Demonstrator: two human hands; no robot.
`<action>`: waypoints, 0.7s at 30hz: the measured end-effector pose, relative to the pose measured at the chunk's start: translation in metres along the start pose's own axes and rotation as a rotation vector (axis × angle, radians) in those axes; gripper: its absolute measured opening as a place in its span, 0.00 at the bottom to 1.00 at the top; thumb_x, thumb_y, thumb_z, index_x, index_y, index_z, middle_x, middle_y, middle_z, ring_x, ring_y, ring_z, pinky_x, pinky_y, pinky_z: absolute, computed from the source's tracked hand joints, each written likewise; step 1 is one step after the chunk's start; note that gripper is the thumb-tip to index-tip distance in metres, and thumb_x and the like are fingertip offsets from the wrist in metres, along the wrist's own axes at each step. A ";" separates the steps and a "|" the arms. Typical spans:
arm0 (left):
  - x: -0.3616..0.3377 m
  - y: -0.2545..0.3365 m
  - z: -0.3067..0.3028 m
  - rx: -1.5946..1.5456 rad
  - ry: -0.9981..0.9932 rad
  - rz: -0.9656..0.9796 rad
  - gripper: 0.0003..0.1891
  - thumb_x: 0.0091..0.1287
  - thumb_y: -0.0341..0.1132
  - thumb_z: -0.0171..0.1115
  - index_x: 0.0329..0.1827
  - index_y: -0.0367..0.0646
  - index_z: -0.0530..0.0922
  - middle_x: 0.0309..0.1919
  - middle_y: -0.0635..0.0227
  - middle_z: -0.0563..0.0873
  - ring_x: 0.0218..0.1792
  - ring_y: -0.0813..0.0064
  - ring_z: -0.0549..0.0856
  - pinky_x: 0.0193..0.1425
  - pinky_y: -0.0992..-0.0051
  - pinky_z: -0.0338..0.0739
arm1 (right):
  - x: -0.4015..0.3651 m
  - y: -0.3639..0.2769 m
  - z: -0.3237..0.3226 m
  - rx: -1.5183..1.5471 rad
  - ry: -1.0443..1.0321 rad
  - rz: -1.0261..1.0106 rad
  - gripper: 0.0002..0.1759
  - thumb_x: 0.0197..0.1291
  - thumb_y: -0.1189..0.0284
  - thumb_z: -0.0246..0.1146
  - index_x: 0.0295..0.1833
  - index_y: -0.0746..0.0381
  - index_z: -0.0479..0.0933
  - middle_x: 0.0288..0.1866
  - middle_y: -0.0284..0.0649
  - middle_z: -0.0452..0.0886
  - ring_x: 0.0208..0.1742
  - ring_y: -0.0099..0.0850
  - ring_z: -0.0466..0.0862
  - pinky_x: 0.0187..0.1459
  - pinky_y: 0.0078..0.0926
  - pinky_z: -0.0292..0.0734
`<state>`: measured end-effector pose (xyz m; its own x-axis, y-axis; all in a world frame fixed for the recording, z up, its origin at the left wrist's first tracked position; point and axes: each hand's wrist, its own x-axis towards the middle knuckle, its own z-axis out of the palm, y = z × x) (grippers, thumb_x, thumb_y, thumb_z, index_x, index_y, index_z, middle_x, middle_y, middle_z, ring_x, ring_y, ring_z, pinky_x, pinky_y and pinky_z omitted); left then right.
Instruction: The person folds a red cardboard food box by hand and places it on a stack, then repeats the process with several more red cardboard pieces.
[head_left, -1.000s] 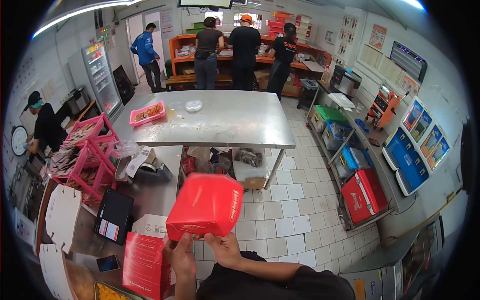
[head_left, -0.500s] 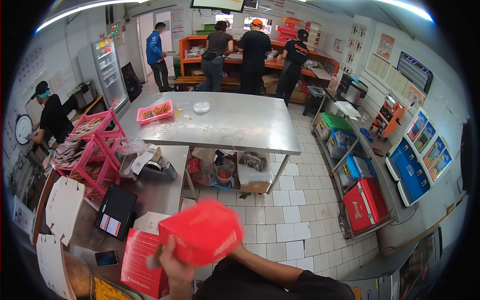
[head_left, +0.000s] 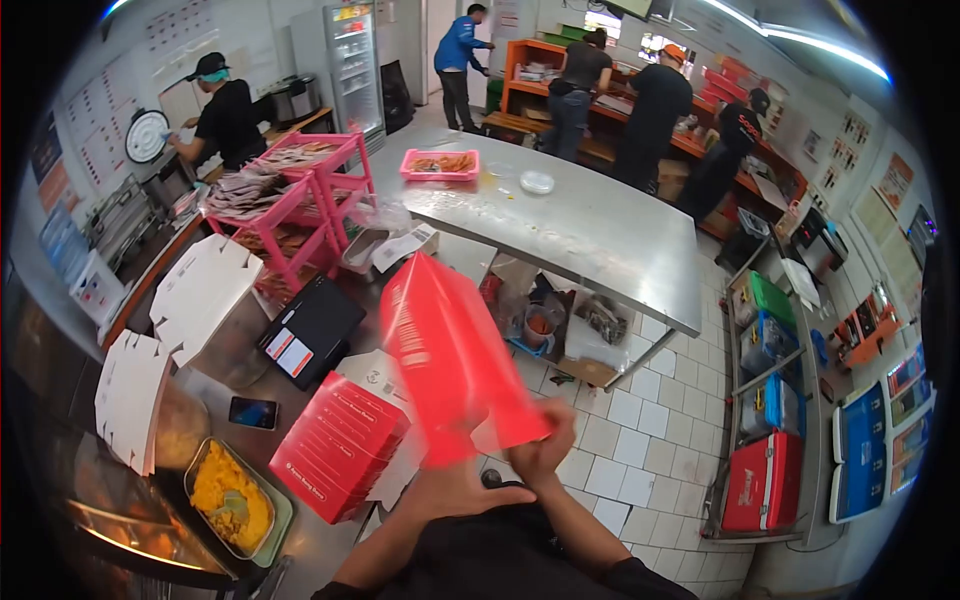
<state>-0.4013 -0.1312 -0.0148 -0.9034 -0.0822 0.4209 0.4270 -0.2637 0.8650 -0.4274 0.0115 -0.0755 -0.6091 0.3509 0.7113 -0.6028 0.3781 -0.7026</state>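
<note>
A red carton [head_left: 455, 355], blurred by motion, is held upright in front of my body. My right hand [head_left: 545, 440] grips its lower right corner. At its lower left edge is my left hand [head_left: 465, 492], thumb stretched out to the right and fingers partly hidden behind the carton. Another red box with white print [head_left: 340, 445] rests on the counter to the left. Beside it lie a phone [head_left: 253, 412] and a black tablet [head_left: 312, 330].
White cartons [head_left: 205, 295] and a tray of yellow food [head_left: 232, 500] stand at the left. Pink racks [head_left: 300, 215] are behind them. A steel table [head_left: 570, 225] spans the middle. A person [head_left: 232, 120] works at the back left; several people are at the back shelves.
The view has turned left. The red carton has gone from lying tilted to upright. My right hand, earlier hidden behind it, now shows at its lower right corner.
</note>
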 end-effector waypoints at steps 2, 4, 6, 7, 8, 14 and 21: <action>0.007 0.008 -0.002 0.079 0.138 -0.169 0.21 0.74 0.40 0.57 0.62 0.34 0.72 0.52 0.58 0.83 0.53 0.64 0.83 0.60 0.64 0.75 | -0.012 0.009 0.008 -0.041 -0.059 -0.234 0.18 0.46 0.79 0.70 0.46 0.58 0.80 0.35 0.40 0.81 0.32 0.34 0.82 0.33 0.24 0.78; 0.012 0.012 -0.005 0.154 0.264 -0.346 0.20 0.75 0.38 0.57 0.62 0.34 0.71 0.51 0.61 0.82 0.52 0.66 0.83 0.56 0.67 0.76 | -0.019 0.006 0.006 -0.046 -0.370 -0.308 0.12 0.48 0.73 0.73 0.41 0.54 0.82 0.38 0.41 0.81 0.33 0.38 0.82 0.44 0.34 0.81; 0.022 0.004 -0.022 0.158 0.282 -0.294 0.16 0.75 0.35 0.56 0.60 0.34 0.74 0.52 0.62 0.83 0.51 0.68 0.84 0.55 0.69 0.78 | 0.017 -0.030 -0.001 -0.063 -0.496 -0.333 0.15 0.46 0.74 0.74 0.43 0.53 0.82 0.43 0.42 0.81 0.39 0.40 0.83 0.50 0.38 0.80; 0.028 0.002 -0.030 0.166 0.300 -0.241 0.13 0.75 0.32 0.55 0.57 0.34 0.76 0.53 0.62 0.83 0.50 0.70 0.85 0.53 0.71 0.79 | 0.036 -0.047 -0.004 -0.077 -0.621 -0.356 0.19 0.44 0.74 0.75 0.45 0.51 0.82 0.48 0.44 0.82 0.45 0.43 0.83 0.57 0.42 0.80; 0.033 0.008 -0.033 0.168 0.301 -0.241 0.13 0.75 0.32 0.55 0.57 0.34 0.76 0.53 0.62 0.83 0.50 0.70 0.85 0.53 0.71 0.79 | 0.044 -0.053 -0.004 -0.075 -0.621 -0.356 0.19 0.44 0.74 0.75 0.45 0.51 0.82 0.48 0.44 0.82 0.45 0.43 0.83 0.57 0.42 0.80; 0.029 0.004 -0.026 -0.681 0.240 -0.568 0.17 0.72 0.26 0.56 0.63 0.37 0.71 0.52 0.62 0.84 0.54 0.68 0.85 0.57 0.67 0.83 | 0.065 -0.043 -0.002 0.046 -0.695 -0.685 0.30 0.46 0.53 0.76 0.52 0.57 0.79 0.64 0.50 0.77 0.64 0.51 0.78 0.67 0.54 0.71; 0.032 -0.025 -0.054 0.398 -0.181 -0.472 0.23 0.58 0.26 0.74 0.56 0.35 0.76 0.46 0.63 0.87 0.44 0.75 0.87 0.49 0.75 0.81 | 0.070 -0.037 0.004 0.158 -0.658 -0.274 0.41 0.57 0.50 0.67 0.64 0.73 0.70 0.68 0.57 0.73 0.68 0.50 0.76 0.63 0.39 0.75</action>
<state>-0.4428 -0.1794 -0.0380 -0.9915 0.1281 -0.0210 -0.0018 0.1480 0.9890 -0.4496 0.0183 0.0005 -0.5792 -0.3448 0.7386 -0.8151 0.2330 -0.5304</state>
